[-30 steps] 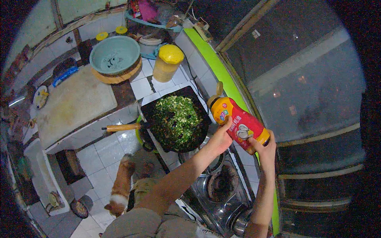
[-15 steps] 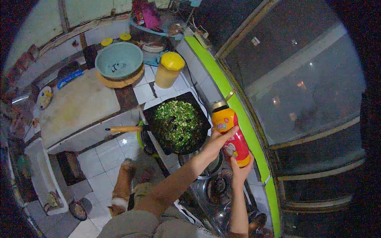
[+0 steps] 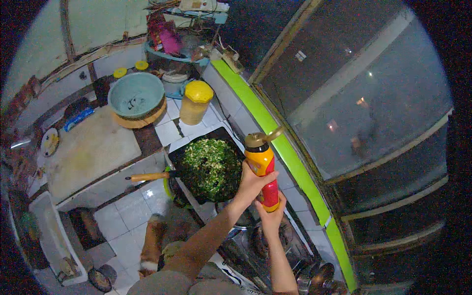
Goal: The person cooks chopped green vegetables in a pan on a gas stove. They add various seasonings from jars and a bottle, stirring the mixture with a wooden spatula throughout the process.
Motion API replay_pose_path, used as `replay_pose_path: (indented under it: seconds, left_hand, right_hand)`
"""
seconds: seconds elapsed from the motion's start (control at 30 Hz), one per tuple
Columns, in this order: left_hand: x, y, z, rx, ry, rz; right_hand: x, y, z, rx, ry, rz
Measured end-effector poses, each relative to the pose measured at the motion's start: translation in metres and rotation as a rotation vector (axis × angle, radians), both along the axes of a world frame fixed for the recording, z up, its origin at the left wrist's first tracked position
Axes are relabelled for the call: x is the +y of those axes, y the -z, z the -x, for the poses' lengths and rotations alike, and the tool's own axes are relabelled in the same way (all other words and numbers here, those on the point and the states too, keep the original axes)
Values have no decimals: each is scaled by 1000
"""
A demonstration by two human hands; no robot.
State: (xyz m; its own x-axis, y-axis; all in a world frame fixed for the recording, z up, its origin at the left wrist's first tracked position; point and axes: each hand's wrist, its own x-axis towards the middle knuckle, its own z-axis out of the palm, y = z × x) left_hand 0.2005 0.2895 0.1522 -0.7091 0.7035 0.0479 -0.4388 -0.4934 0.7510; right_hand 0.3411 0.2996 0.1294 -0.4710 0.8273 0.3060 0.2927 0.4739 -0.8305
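Both hands are closed round a sauce bottle (image 3: 260,160) with an orange and red label. Its gold flip cap is up, tilted over to the right. My left hand (image 3: 253,184) wraps the bottle's middle, thumb across the label. Lower down, my right hand (image 3: 271,214) grips it near the base. Just left of the bottle lies a square black pan (image 3: 233,135) heaped with chopped greens (image 3: 209,167) and pale bits. A wooden handle (image 3: 150,176) juts out at the pan's left side.
Behind the pan stand a yellow-lidded jar (image 3: 194,105) and a blue-grey basin (image 3: 137,93). A pale cutting board (image 3: 93,147) lies at left. A gas stove (image 3: 265,241) is below my hands; a green ledge (image 3: 295,169) runs along the right. A brown-and-white animal (image 3: 153,241) is on the floor.
The bottle has turned in my hands, showing less of its label, and looks shorter from above. Its cap shows more plainly. The whole view has shifted slightly.
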Motion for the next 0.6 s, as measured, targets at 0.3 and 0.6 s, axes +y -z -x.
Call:
replay_pose_path:
  seconds: [0.3, 0.6]
  left_hand:
    - [-23, -7, -7, 380, -54, 110]
    - [-16, -1, -24, 354, -227, 154]
  right_hand:
    - [2, -37, -12, -50, -67, 44]
    - [3, -71, 7, -263, -175, 15]
